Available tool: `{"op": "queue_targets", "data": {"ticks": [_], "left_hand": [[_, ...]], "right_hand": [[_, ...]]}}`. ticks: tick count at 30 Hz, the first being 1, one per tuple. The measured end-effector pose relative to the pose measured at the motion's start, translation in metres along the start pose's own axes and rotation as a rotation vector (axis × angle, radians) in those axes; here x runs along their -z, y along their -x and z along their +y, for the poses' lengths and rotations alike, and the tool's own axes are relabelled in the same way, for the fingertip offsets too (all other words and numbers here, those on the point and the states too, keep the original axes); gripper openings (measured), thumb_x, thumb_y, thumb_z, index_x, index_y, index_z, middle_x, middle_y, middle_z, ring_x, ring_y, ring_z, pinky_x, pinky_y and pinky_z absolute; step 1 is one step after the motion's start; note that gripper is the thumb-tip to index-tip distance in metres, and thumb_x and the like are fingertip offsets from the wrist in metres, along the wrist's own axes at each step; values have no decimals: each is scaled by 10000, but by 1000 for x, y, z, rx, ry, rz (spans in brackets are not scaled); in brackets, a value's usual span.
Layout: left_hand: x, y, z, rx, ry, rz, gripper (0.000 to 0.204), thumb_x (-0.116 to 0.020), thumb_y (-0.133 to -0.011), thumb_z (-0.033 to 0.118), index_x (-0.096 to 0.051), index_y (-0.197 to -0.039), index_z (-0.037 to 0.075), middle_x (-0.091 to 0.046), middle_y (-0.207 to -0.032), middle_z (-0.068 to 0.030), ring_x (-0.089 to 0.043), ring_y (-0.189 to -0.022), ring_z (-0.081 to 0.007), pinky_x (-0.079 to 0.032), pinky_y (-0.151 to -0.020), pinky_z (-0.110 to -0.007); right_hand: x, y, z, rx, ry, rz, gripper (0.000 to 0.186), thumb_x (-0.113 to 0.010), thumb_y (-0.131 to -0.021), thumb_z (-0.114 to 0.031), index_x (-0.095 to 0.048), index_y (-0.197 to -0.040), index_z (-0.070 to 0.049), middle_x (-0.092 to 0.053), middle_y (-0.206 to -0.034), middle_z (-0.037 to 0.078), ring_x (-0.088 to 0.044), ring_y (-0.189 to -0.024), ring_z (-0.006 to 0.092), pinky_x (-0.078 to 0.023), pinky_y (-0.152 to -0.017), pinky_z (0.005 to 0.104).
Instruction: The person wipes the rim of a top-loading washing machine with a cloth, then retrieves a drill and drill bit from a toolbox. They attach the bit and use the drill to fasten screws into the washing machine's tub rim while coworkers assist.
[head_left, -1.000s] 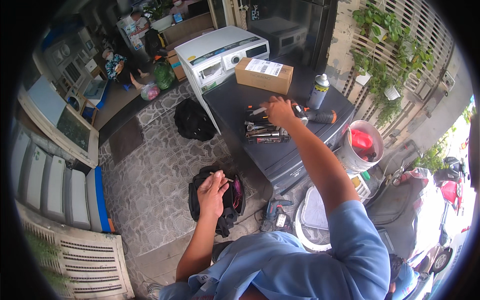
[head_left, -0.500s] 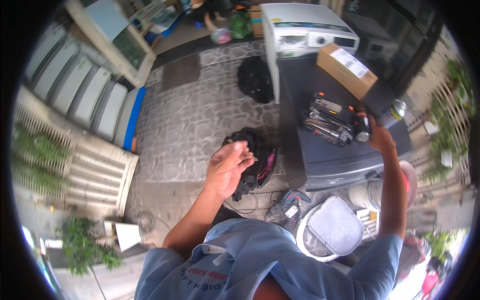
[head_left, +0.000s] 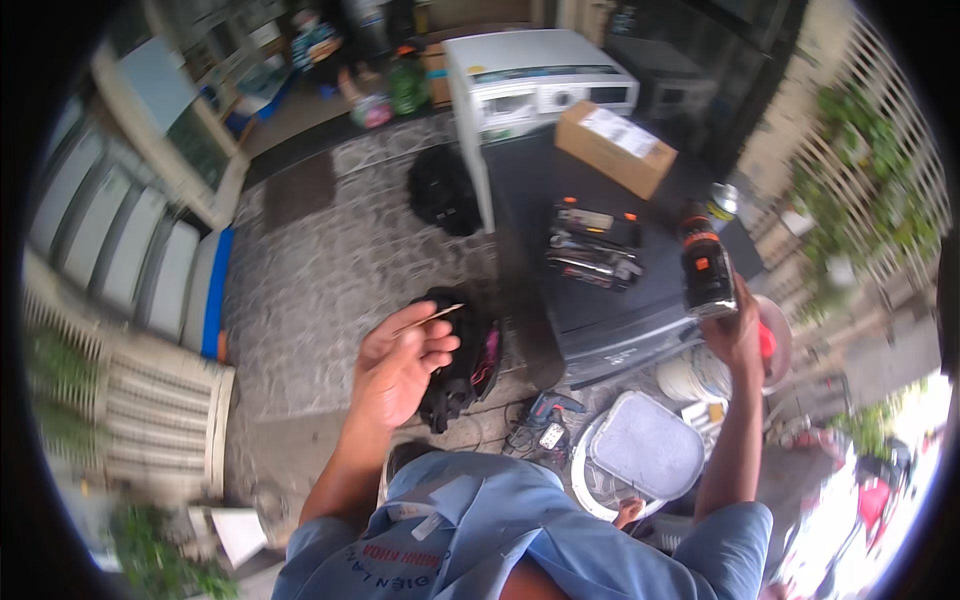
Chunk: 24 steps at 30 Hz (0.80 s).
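My left hand (head_left: 400,362) is raised over the floor, its thumb and fingers pinching a thin brass-coloured rod (head_left: 440,315) that points up to the right. Below it lies a black bag (head_left: 462,375) with a pink patch. My right hand (head_left: 733,330) is wrapped round the lower end of a black-and-orange cylinder (head_left: 706,268), whose exact kind I cannot make out. It is held at the right end of a dark, flat-topped appliance (head_left: 540,185). On that top sits a tool case (head_left: 596,245) filled with metal pieces.
A cardboard box (head_left: 614,148) and a small can (head_left: 722,203) stand on the dark top, with a white washing machine (head_left: 545,80) behind. Near my body are a power drill (head_left: 543,422) and a lidded white bucket (head_left: 648,445). Another black bag (head_left: 443,190) lies farther off.
My right hand has lifted the black-and-orange cylinder from beside the tool case and brought it nearer. The left hand has turned, so the rod now shows. The whole view has shifted.
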<state>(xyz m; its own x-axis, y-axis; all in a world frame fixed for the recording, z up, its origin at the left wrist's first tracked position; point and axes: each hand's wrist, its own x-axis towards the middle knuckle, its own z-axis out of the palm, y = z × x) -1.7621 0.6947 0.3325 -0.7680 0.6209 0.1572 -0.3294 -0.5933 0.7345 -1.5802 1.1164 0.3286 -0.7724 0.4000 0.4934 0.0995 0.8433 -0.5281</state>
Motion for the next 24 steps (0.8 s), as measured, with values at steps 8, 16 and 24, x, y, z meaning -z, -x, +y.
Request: {"op": "queue_targets", "data": {"ticks": [8,16,24], "left_hand": [[77,-40,44,355,329,-233,253,-529,-1028,85,-594,-1272,82,-721,-1078,-170,-731,-969,-290,-649,-770,-378],[4,28,76,938,405,-604,188,-548,-1035,231,-605,-1192,148,-705,-1143,-23,-661,-1155,-264,-538,-1012,-531],[-12,142,85,1258,480,-965,192,-454,-1064,162,-577,-1193,92,-720,-1058,-99,-637,-1187,-321,-520,-1035,-537]], "right_hand": [[-65,154,-221,-212,-378,247,292,-688,-849,-104,-675,-1138,-66,-701,-1041,76,-677,-990,265,-521,-894,403],[-176,265,-438,-603,-208,363,276,-755,-814,-145,-675,-1064,-61,-691,-925,29,-669,-845,151,-544,-749,325],[-214,343,-554,-975,-385,864,348,-761,-774,-71,-644,-1095,0,-636,-971,75,-655,-858,194,-535,-740,308]]}}
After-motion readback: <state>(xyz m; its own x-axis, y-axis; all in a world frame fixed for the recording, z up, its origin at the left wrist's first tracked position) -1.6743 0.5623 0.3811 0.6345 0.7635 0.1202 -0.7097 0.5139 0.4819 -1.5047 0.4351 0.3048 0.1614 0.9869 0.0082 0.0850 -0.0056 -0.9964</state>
